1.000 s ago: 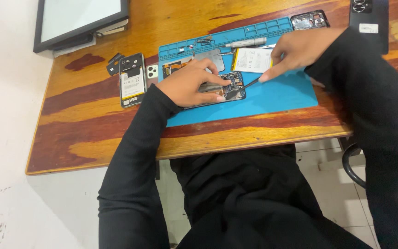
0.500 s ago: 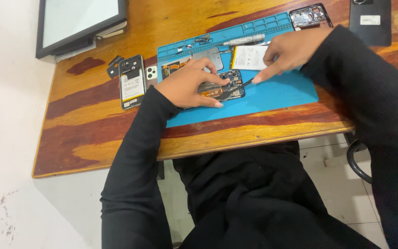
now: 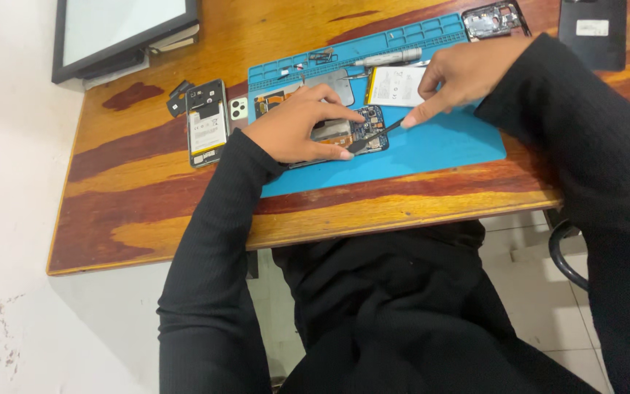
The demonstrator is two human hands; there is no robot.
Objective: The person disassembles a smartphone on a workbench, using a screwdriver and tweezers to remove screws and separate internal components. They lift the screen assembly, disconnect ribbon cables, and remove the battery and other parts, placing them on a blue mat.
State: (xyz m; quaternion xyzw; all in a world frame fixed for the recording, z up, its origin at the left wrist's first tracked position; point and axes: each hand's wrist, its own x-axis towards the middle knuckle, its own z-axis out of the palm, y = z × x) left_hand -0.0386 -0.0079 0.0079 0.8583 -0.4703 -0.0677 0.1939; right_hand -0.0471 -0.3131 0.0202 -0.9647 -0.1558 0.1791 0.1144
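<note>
- A dark-framed flat screen point(image 3: 122, 33) lies at the far left corner of the brown wooden surface point(image 3: 147, 171).
- Near it lies an opened phone with a white battery showing point(image 3: 207, 124), with small black bits just beside it.
- A blue rubber work mat with little trays along its back edge point(image 3: 439, 149) lies in the middle of the surface.
- The left hand point(image 3: 297, 124) lies flat on an opened phone with its dark insides showing point(image 3: 351, 131), which sits on the mat. The fingers press down on it and hold it firm.
- The right hand point(image 3: 461, 76) pinches a thin black pointed tool point(image 3: 377, 133). The tip of the tool touches the phone's insides.
- A flat white battery pack point(image 3: 394, 86) lies on the mat, partly under the right hand.
- A silver pen-shaped tool point(image 3: 388, 57) lies in the mat's trays.
- A dark phone frame point(image 3: 494, 18) and a flat black phone back with a white sticker point(image 3: 592, 33) lie at the far right.
</note>
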